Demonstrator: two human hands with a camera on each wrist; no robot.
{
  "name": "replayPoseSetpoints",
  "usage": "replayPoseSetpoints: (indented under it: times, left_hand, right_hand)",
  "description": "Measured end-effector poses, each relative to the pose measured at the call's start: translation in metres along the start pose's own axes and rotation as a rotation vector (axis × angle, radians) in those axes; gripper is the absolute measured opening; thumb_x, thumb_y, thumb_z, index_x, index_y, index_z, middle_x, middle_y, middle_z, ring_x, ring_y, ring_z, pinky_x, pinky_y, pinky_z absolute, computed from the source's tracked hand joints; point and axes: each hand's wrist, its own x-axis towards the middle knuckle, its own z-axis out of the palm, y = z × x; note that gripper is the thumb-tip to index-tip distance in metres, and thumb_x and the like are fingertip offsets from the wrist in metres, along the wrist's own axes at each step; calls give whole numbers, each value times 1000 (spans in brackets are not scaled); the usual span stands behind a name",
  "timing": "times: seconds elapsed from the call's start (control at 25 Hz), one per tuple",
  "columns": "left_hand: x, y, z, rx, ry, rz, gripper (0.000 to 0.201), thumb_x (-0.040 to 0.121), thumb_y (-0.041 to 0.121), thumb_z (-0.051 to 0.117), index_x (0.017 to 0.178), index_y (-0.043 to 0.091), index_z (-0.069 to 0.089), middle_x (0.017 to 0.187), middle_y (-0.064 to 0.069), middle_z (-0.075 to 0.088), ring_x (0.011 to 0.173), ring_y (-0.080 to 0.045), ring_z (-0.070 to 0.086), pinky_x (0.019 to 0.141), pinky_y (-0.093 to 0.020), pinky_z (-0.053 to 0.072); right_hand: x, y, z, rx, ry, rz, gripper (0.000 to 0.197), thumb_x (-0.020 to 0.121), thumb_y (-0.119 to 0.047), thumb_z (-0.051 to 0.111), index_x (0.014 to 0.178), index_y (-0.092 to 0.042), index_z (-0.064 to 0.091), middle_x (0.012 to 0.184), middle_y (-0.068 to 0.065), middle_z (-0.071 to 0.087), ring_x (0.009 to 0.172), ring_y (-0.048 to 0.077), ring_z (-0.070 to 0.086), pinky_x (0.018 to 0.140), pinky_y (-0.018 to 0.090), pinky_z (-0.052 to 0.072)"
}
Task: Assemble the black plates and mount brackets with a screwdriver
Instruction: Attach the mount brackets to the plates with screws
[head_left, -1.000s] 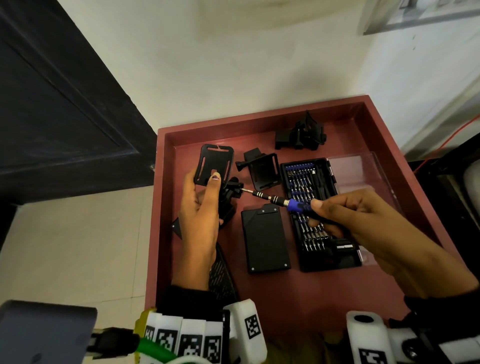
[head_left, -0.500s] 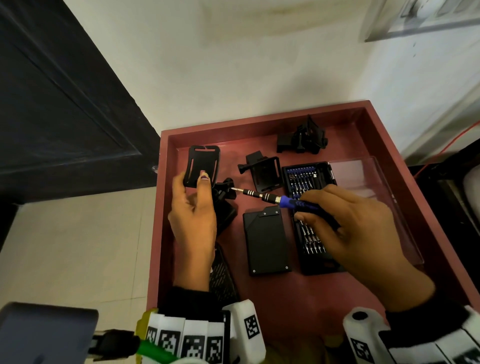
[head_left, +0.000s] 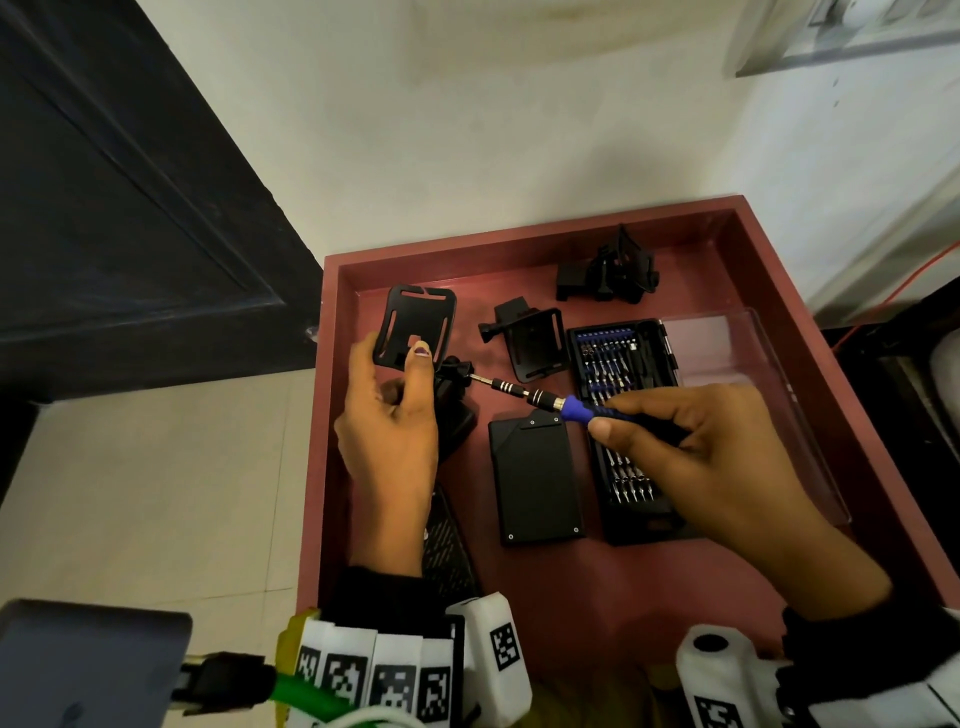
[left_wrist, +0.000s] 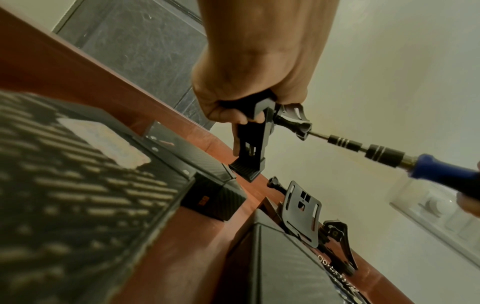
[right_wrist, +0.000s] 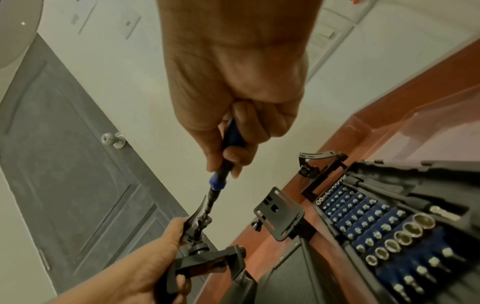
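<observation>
Gripping a mount bracket (head_left: 415, 332) over the tray's (head_left: 519, 244) left side, the left hand (head_left: 392, 431) is met by the screwdriver (head_left: 550, 400), pinched in the right hand (head_left: 717, 457).

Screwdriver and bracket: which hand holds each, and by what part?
Right hand grips the screwdriver by its blue handle; left hand holds the bracket by its upper end.

Sleeves: black cuffs (head_left: 374, 597) at both wrists.
Wrist rigs: white camera blocks (head_left: 488, 654) bearing black square markers.
Nail: dark polish on the left hand's (head_left: 389, 431) thumb.
</observation>
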Motion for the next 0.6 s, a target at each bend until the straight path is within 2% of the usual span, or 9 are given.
replayPoseSetpoints:
  times: [0.08, 0.16, 0.24, 0.4, 0.52, 0.6]
  left_hand:
    - [0, -1, 0, 0, -20, 6, 30, 96, 29, 54, 125, 23, 55, 70, 42, 57, 64, 12, 58, 55, -13, 47]
    - [0, -2, 0, -1, -33, 11, 32, 96, 29, 54, 126, 21, 55, 71, 43, 57, 66, 14, 58, 54, -6, 45]
    - [1, -1, 0, -4, -28, 14, 33, 95, 30, 54, 127, 21, 55, 71, 40, 58, 64, 12, 58, 55, -10, 46]
    - [1, -1, 0, -2, -17, 43, 33, 95, 31, 55, 126, 20, 56, 68, 34, 59, 59, 8, 56, 53, -11, 44]
    - [-1, 0, 1, -16, -23, 22, 32, 94, 38, 54, 123, 24, 56, 62, 20, 60, 53, 3, 55, 52, -25, 45]
    - [-4, 5, 2, -55, -42, -19, 31, 92, 41, 55, 121, 30, 52, 63, 19, 62, 53, 3, 55, 54, -32, 50]
  right_hand:
    - [2, 0, 1, 53, -14, 55, 5, 82, -21, 70, 83, -20, 75, 50, 7, 58, 41, 9, 46, 41, 15, 34]
    - [4, 0, 2, 102, -17, 100, 7, 81, -21, 70, 81, -27, 73, 53, 10, 60, 41, 10, 47, 42, 17, 38]
    - [5, -1, 1, 138, -21, 142, 10, 80, -22, 69, 78, -31, 72, 56, 13, 61, 44, 17, 48, 44, 22, 40]
    - [5, 0, 2, 205, -64, 228, 8, 82, -21, 68, 76, -23, 74, 53, 11, 55, 46, 11, 44, 44, 18, 37]
    - [8, 7, 5, 340, -62, 362, 8, 82, -17, 69, 76, -16, 74, 49, 1, 50, 45, 8, 41, 42, 15, 34]
    - [9, 11, 5, 334, -77, 369, 6, 82, -17, 69, 77, -15, 73, 52, 0, 52, 46, 7, 41, 44, 15, 34]
